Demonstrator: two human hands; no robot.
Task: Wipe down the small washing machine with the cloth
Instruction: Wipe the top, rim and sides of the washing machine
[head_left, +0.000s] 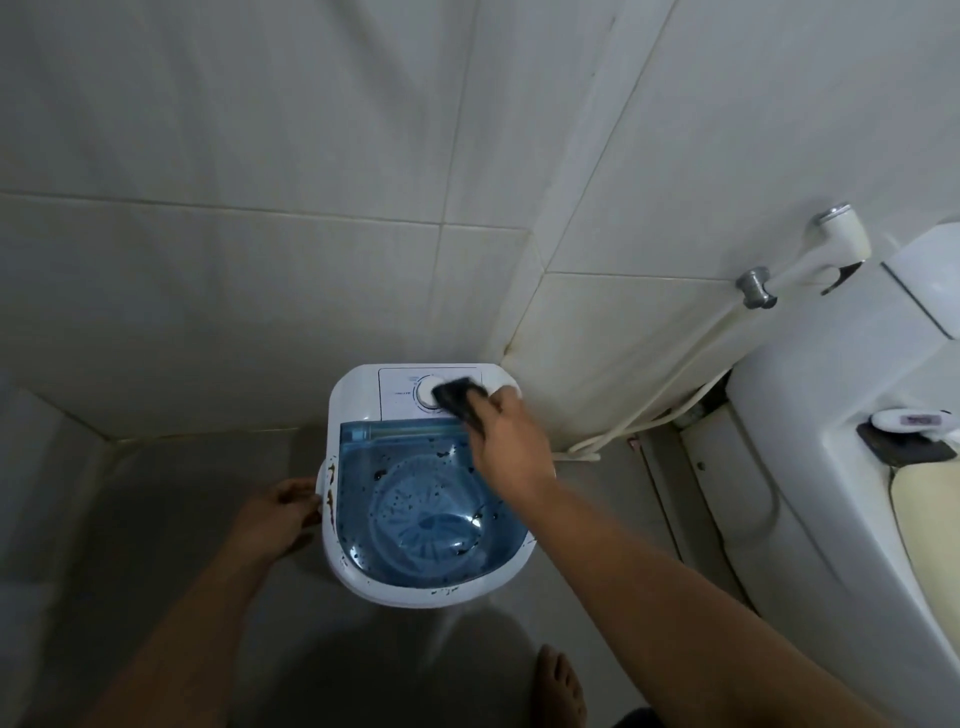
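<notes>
Small washing machine (358, 566): white body, translucent blue lid (415, 499) spotted with dark flecks, brownish marks along its left and near rims. Stands on the grey floor (171, 519) in the tiled corner, just below frame centre.

Control panel (402, 392): white, at the machine's 12 o'clock edge, with a round dial (427, 393).

Cloth (460, 397): dark, bunched, pressed on the panel, overlapping the dial's 3 o'clock side.

Right hand (506, 444): clenched around the cloth, arm reaching across the lid from 5 o'clock.

Left hand (275, 512): at the machine's 9 o'clock side, fingers curled and touching the side handle (326, 480); whether it grips cannot be told.

Bare foot (561, 680): on the floor at 5 o'clock.

Toilet (810, 467): white, at 3 o'clock, well apart from the machine.

Spray nozzle (831, 244): wall-hung at 2 o'clock, its hose (675, 384) trailing to the floor.
</notes>
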